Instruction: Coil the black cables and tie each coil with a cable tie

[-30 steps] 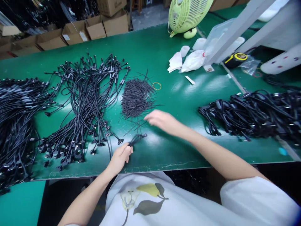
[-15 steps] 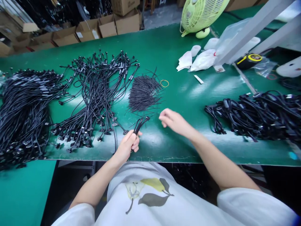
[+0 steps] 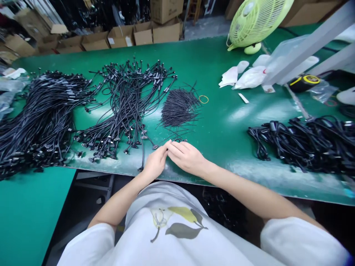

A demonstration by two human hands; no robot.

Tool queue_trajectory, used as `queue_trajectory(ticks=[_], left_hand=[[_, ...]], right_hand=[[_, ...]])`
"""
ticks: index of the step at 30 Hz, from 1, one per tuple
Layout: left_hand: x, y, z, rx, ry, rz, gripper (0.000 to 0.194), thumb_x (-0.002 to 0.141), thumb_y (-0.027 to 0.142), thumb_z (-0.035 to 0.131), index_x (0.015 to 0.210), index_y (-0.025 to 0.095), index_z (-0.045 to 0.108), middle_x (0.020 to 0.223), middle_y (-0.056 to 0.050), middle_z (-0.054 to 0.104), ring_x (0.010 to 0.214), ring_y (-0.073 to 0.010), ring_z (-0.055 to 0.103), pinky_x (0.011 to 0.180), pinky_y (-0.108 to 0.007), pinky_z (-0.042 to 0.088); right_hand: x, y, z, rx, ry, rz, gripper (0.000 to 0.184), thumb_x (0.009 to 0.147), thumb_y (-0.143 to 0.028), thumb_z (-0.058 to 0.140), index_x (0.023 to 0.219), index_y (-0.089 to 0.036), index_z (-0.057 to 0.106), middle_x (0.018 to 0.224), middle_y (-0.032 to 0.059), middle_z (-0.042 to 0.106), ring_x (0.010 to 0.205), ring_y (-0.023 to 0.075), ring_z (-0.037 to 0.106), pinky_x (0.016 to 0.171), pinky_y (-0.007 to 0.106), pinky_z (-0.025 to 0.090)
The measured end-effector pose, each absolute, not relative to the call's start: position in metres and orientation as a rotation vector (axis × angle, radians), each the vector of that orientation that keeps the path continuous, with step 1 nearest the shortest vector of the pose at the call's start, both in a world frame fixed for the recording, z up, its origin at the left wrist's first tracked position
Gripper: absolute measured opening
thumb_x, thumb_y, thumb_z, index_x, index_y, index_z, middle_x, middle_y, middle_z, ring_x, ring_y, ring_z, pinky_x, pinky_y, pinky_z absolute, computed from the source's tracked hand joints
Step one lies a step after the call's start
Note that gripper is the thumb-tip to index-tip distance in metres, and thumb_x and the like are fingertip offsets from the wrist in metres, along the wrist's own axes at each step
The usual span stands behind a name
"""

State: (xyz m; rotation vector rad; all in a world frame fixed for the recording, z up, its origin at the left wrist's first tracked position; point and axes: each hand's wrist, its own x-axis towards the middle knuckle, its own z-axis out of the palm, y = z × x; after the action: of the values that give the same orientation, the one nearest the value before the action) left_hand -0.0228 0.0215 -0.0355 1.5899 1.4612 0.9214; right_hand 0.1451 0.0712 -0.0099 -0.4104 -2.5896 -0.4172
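Note:
My left hand (image 3: 155, 162) is closed around a folded black cable (image 3: 179, 140), which is almost wholly covered by the hands; only a small dark bit shows beyond the fingers. My right hand (image 3: 187, 158) meets it with fingertips pressed together at the cable, and whatever it pinches is hidden. Just past both hands lies a heap of thin black twist ties (image 3: 179, 107), a few strays scattered on its near side. To the left spreads a loose pile of black cables (image 3: 124, 99) with connectors at their ends.
A larger cable pile (image 3: 52, 111) covers the far left of the green table (image 3: 222, 155). Bundled cables (image 3: 302, 142) lie at right. A rubber band (image 3: 203, 99), white scrap (image 3: 243, 98), tape measure (image 3: 304, 83), metal post (image 3: 307, 44) and green fan (image 3: 255, 22) stand beyond.
My right hand has come left and down from above the table to meet my left hand. The cable, earlier visible above the left fist, is now mostly covered. The view has shifted slightly.

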Motion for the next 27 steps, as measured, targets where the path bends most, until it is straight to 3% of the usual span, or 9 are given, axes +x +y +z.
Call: queue_trajectory(ticks=[2, 5, 8, 12, 17, 20, 22, 25, 27], left_hand=[[-0.027, 0.020, -0.031, 1.514, 1.425, 0.825, 0.035, 0.092, 0.031, 0.044, 0.119, 0.019, 0.062, 0.081, -0.004, 0.066, 0.081, -0.0185, 0.061, 0.077, -0.030, 0.048], [-0.033, 0.019, -0.026, 1.177, 1.225, 0.766, 0.032, 0.088, 0.040, 0.051, 0.101, 0.015, 0.064, 0.053, 0.006, 0.043, 0.048, -0.0096, 0.041, 0.051, -0.022, 0.039], [-0.036, 0.017, -0.025, 0.859, 1.048, 0.762, 0.033, 0.076, 0.046, 0.066, 0.083, 0.014, 0.059, 0.056, 0.008, 0.036, 0.045, -0.0049, 0.030, 0.043, -0.018, 0.028], [-0.033, 0.015, -0.027, 0.703, 0.997, 0.709, 0.038, 0.065, 0.043, 0.075, 0.070, 0.015, 0.051, 0.061, 0.007, 0.040, 0.046, -0.0030, 0.030, 0.042, -0.018, 0.024], [-0.022, 0.007, -0.028, 0.747, 1.059, 0.758, 0.026, 0.072, 0.037, 0.067, 0.082, 0.014, 0.059, 0.056, 0.008, 0.036, 0.047, -0.0051, 0.030, 0.046, -0.019, 0.028], [-0.017, 0.005, -0.028, 0.825, 1.179, 0.853, 0.038, 0.078, 0.030, 0.058, 0.114, 0.016, 0.060, 0.059, 0.006, 0.046, 0.056, -0.0089, 0.043, 0.058, -0.022, 0.038], [-0.015, 0.008, -0.028, 0.862, 1.233, 0.975, 0.045, 0.082, 0.030, 0.055, 0.125, 0.018, 0.056, 0.074, 0.001, 0.061, 0.074, -0.0135, 0.055, 0.074, -0.027, 0.044], [-0.018, 0.017, -0.024, 0.937, 1.209, 1.212, 0.041, 0.092, 0.039, 0.043, 0.121, 0.017, 0.062, 0.106, -0.007, 0.066, 0.104, -0.0211, 0.056, 0.096, -0.035, 0.040], [-0.026, 0.020, -0.015, 1.128, 1.218, 1.287, 0.040, 0.094, 0.039, 0.040, 0.115, 0.018, 0.066, 0.118, -0.010, 0.062, 0.114, -0.0232, 0.052, 0.103, -0.038, 0.035]], right_hand=[[0.144, 0.074, -0.002, -0.251, -2.674, -0.513, 0.024, 0.095, -0.013, 0.038, 0.087, -0.013, 0.061, 0.100, 0.0113, 0.063, 0.091, 0.0196, 0.053, 0.073, 0.033, 0.037], [0.142, 0.074, 0.008, -0.121, -2.803, -0.612, 0.022, 0.095, -0.013, 0.038, 0.087, -0.014, 0.059, 0.083, 0.0069, 0.058, 0.076, 0.0179, 0.049, 0.067, 0.033, 0.034], [0.141, 0.071, 0.013, -0.041, -2.870, -0.740, 0.022, 0.093, -0.011, 0.039, 0.093, -0.012, 0.061, 0.082, 0.0081, 0.057, 0.074, 0.0190, 0.048, 0.065, 0.034, 0.033], [0.138, 0.066, 0.011, 0.050, -2.927, -0.750, 0.025, 0.090, -0.009, 0.039, 0.081, -0.015, 0.061, 0.072, 0.0071, 0.052, 0.068, 0.0197, 0.045, 0.059, 0.034, 0.029], [0.135, 0.064, 0.009, -0.016, -3.083, -0.680, 0.028, 0.085, -0.003, 0.037, 0.075, -0.013, 0.062, 0.065, 0.0081, 0.053, 0.058, 0.0183, 0.042, 0.054, 0.033, 0.023], [0.130, 0.070, 0.010, -0.302, -3.155, -0.301, 0.023, 0.086, -0.010, 0.041, 0.078, -0.012, 0.062, 0.068, 0.0096, 0.058, 0.058, 0.0176, 0.045, 0.053, 0.032, 0.022], [0.125, 0.074, 0.010, -0.647, -3.019, 0.129, 0.022, 0.088, -0.016, 0.042, 0.077, -0.013, 0.060, 0.070, 0.0090, 0.060, 0.061, 0.0169, 0.048, 0.055, 0.030, 0.024], [0.116, 0.075, 0.002, -0.977, -2.474, 0.846, 0.027, 0.091, -0.027, 0.038, 0.071, -0.017, 0.054, 0.070, 0.0046, 0.058, 0.065, 0.0146, 0.049, 0.061, 0.027, 0.030], [0.113, 0.073, -0.006, -1.012, -2.054, 1.322, 0.030, 0.090, -0.037, 0.039, 0.068, -0.018, 0.049, 0.063, 0.0000, 0.050, 0.056, 0.0116, 0.042, 0.057, 0.025, 0.030]])
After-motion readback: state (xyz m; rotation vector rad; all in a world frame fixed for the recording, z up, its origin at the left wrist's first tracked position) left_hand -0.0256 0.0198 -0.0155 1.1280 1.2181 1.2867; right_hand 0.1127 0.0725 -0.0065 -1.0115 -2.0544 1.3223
